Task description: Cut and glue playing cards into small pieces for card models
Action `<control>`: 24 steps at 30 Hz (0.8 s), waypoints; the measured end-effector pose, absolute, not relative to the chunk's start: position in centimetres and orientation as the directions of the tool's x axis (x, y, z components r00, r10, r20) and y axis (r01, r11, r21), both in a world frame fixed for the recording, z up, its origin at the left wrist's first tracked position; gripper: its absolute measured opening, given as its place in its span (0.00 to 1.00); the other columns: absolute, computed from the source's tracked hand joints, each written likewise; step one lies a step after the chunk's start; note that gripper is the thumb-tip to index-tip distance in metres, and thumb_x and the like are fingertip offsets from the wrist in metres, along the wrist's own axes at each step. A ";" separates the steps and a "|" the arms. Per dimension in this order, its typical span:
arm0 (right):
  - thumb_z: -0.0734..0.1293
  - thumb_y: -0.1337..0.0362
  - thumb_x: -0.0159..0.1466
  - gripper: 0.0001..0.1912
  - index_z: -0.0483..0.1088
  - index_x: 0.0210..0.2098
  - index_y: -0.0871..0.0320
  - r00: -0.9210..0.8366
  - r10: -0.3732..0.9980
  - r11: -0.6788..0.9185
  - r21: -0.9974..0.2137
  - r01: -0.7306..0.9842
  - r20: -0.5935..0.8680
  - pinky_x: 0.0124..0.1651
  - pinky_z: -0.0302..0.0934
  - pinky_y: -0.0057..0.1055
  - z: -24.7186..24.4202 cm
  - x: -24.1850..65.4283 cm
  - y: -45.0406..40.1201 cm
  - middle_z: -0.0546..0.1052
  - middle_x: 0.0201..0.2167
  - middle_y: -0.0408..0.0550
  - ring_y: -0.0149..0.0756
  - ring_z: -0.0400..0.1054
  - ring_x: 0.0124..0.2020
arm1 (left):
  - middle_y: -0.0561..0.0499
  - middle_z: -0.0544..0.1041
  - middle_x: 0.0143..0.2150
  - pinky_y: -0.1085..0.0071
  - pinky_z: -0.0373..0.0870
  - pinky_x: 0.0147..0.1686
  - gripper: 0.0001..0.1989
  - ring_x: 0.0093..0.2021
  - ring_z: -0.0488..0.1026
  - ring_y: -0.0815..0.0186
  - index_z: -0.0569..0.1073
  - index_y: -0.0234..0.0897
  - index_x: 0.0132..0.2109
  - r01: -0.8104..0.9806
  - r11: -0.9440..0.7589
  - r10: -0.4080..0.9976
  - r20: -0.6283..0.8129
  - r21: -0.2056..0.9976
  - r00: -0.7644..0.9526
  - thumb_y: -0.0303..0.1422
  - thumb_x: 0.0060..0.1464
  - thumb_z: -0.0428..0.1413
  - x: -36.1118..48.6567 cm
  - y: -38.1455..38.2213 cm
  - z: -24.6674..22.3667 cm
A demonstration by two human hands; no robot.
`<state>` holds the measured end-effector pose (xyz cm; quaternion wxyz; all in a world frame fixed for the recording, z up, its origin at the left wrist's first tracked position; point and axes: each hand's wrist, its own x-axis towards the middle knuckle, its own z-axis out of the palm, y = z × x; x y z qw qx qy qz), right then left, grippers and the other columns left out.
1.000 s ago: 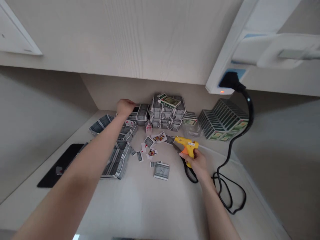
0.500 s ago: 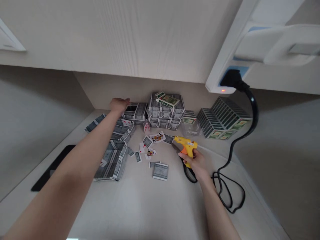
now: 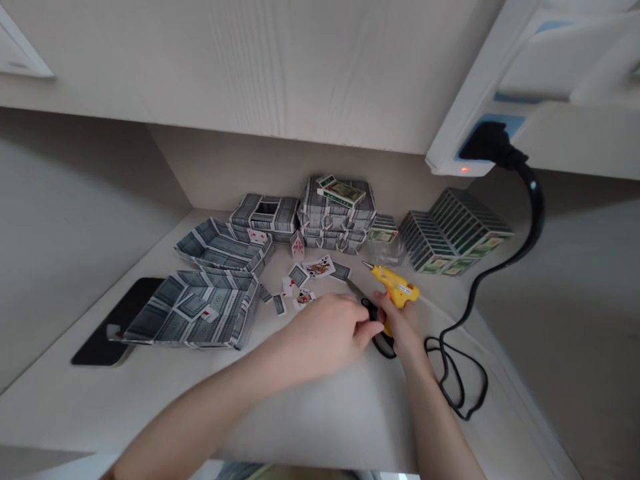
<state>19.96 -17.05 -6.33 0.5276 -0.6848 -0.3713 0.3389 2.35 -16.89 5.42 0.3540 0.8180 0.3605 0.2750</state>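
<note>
the right hand point(image 3: 404, 328) has its fingers wrapped round the yellow glue gun point(image 3: 397, 287), near the scissors point(image 3: 369, 307) at the table point(image 3: 320, 420); the left hand point(image 3: 325, 330) curls close by (pinching anything? cannot tell). likely readying the gun; next calls for a steady nozzle.

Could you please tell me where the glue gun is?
In the head view, right of centre: the glue gun is in the right hand, beside the scissors.
</note>
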 end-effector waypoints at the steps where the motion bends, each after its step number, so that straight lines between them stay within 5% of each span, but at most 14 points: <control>1: 0.66 0.53 0.50 0.16 0.61 0.18 0.57 0.490 0.867 -0.169 -0.977 0.130 -0.085 0.14 0.49 0.24 -6.3 20.0 -17.1 0.62 0.09 0.38 0.26 0.55 0.11 | 0.50 0.69 0.19 0.69 0.57 0.25 0.15 0.22 0.65 0.66 0.68 0.40 0.18 0.378 -0.438 0.805 0.168 0.815 0.569 0.39 0.48 0.52 2.4 -17.0 4.0; 4: 0.67 0.56 0.50 0.14 0.61 0.19 0.57 0.457 0.879 -0.158 -0.987 0.016 -0.133 0.16 0.51 0.23 -6.1 19.7 -17.2 0.63 0.10 0.38 0.25 0.56 0.12 | 0.52 0.69 0.20 0.72 0.58 0.23 0.16 0.21 0.65 0.69 0.66 0.38 0.20 0.264 -0.152 0.931 0.049 0.952 0.361 0.43 0.47 0.52 2.3 -15.7 0.1; 8: 0.68 0.56 0.47 0.14 0.60 0.22 0.57 0.320 0.929 -0.123 -0.971 -0.207 -0.186 0.17 0.57 0.24 -5.3 18.9 -17.4 0.66 0.13 0.38 0.27 0.62 0.13 | 0.54 0.71 0.23 0.74 0.63 0.23 0.16 0.22 0.69 0.70 0.67 0.36 0.26 -0.224 0.227 0.974 -0.215 0.948 0.075 0.46 0.44 0.53 1.6 -13.3 -3.3; 13: 0.69 0.56 0.47 0.15 0.63 0.25 0.59 0.086 0.954 -0.243 -0.912 -0.329 -0.286 0.22 0.66 0.31 -4.6 16.4 -18.1 0.70 0.17 0.41 0.35 0.70 0.17 | 0.52 0.72 0.23 0.71 0.69 0.28 0.16 0.23 0.72 0.68 0.65 0.33 0.21 -0.510 0.304 0.936 -0.352 0.805 0.002 0.43 0.40 0.56 1.0 -12.7 -4.8; 17: 0.70 0.56 0.48 0.15 0.64 0.27 0.61 -0.020 0.945 -0.311 -0.878 -0.364 -0.326 0.23 0.68 0.33 -4.7 14.1 -18.5 0.73 0.20 0.44 0.39 0.72 0.20 | 0.50 0.74 0.26 0.70 0.69 0.30 0.20 0.26 0.74 0.67 0.61 0.34 0.15 -0.519 0.279 0.948 -0.319 0.808 0.012 0.45 0.42 0.54 0.9 -13.1 -5.3; 24: 0.71 0.61 0.48 0.16 0.67 0.33 0.61 -0.054 0.964 -0.255 -0.844 -0.471 -0.261 0.33 0.70 0.35 -4.8 13.0 -18.8 0.75 0.29 0.49 0.41 0.74 0.28 | 0.49 0.75 0.23 0.71 0.67 0.26 0.14 0.24 0.72 0.66 0.71 0.33 0.22 -0.491 0.222 0.956 -0.288 0.843 -0.062 0.41 0.42 0.53 0.9 -13.8 -5.6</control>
